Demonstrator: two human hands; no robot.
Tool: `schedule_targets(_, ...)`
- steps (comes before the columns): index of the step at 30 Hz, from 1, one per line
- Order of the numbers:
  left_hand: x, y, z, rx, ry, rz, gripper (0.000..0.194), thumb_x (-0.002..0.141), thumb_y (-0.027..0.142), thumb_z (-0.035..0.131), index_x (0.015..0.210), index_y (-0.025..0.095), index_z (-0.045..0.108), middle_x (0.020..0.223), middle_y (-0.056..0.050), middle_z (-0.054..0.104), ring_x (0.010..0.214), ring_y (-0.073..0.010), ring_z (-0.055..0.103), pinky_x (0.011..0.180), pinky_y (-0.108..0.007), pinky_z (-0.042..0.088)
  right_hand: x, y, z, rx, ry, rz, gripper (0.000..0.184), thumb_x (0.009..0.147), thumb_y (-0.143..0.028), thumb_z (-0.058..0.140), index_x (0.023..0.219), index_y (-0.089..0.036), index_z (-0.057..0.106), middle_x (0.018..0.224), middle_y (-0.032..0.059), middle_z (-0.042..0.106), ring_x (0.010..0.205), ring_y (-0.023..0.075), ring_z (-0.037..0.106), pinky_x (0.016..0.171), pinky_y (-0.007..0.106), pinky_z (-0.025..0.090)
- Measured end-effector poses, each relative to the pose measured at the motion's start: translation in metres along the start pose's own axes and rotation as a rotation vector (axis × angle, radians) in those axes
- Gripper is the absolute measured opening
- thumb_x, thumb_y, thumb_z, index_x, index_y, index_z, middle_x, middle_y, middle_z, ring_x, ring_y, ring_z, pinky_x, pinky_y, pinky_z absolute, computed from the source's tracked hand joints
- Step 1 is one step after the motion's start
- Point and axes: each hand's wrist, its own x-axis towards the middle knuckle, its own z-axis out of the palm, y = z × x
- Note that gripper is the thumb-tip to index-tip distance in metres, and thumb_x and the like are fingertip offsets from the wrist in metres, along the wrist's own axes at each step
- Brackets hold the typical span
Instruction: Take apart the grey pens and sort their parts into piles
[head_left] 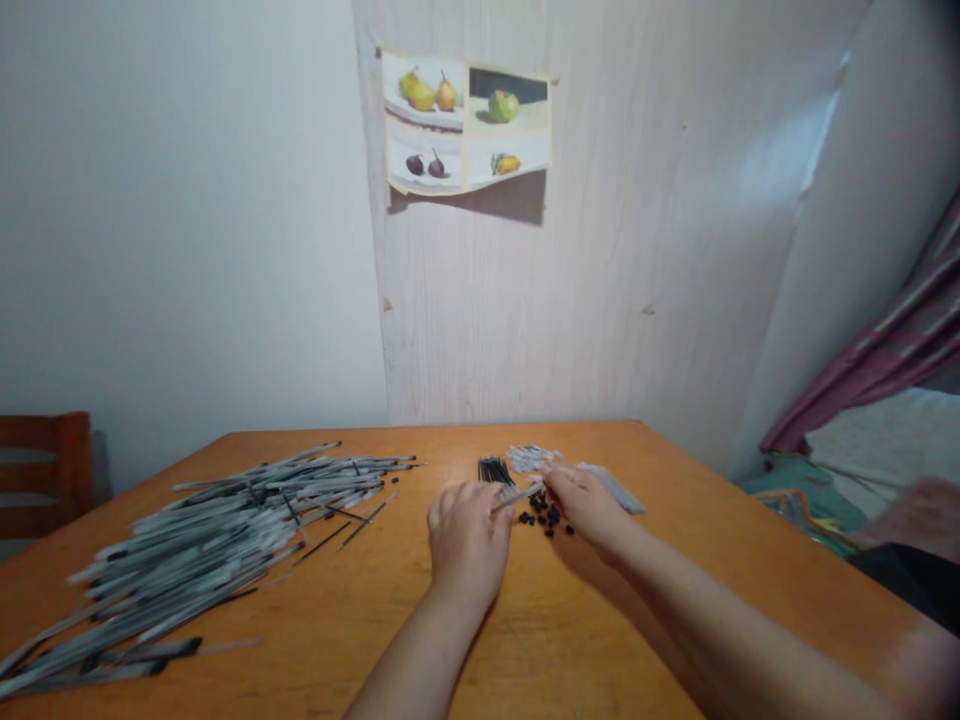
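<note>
slim tube (517,496): We held it between our two hands, above the tabletop (525,650) and close to its far side, just beside the small black pieces.
left hand (469,530): We had its grip closed around the near-left end of the slim tube, with the back of the hand turned up.
right hand (581,497): We had its grip pinched at the other end of the slim tube; the fingertips were too small in view for us to tell their exact hold.
black pieces (551,515): We saw these small bits scattered beneath and beside our right hand.
black-tipped rods (492,470): We had them side by side just beyond our left hand.
clear bits (529,458): We saw a small pile of them beyond our right hand, to the right of the black-tipped rods.
pale tubes (619,490): We had these lying together in a slanting row, to the right of our right hand.
big heap (217,525): We saw many long grey and whitish sticks, some with dark ends, piled loosely across the left of the tabletop, well apart from our hands.
chair (67,465): We saw its wooden back beyond the left edge.
fruit poster (469,125): We faced it on the wall (187,220), its lower edge curling.
curtain (862,365): We saw it hanging at the right, above rumpled bedding (892,440).
</note>
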Motion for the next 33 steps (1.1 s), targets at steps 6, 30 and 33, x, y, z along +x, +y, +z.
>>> schedule_targets(6,0.000,-0.003,0.006,-0.024,0.030,-0.023,0.012,0.079,0.033,0.073,0.075,0.022,0.069,0.078,-0.005,0.065,0.080,-0.0208,0.057,0.076,-0.026,0.041,-0.016,0.008,0.020,0.523,0.137,0.332,0.038,0.088,-0.055,0.046,0.069,-0.022,0.054,0.047,-0.0047,0.045,0.038,0.0101,0.033,0.039,0.024,0.024)
schedule_targets(30,0.002,-0.020,0.012,-0.669,-0.151,-0.485,0.036,0.080,0.045,0.076,0.093,0.012,0.066,0.078,-0.006,0.069,0.067,-0.0104,0.061,0.066,-0.020,0.047,-0.052,0.011,0.052,0.825,-0.156,0.291,0.041,0.087,-0.057,0.062,0.074,-0.020,0.049,0.054,-0.0063,0.049,0.043,0.0063,0.036,0.042,0.022,0.027)
schedule_targets(33,0.002,-0.021,0.011,-0.650,-0.139,-0.479,0.038,0.079,0.046,0.076,0.092,0.012,0.066,0.079,-0.006,0.069,0.066,-0.0091,0.060,0.064,-0.019,0.047,-0.052,0.011,0.052,0.773,-0.147,0.273,0.040,0.085,-0.056,0.065,0.078,-0.021,0.049,0.059,-0.0059,0.052,0.047,0.0065,0.040,0.045,0.021,0.027)
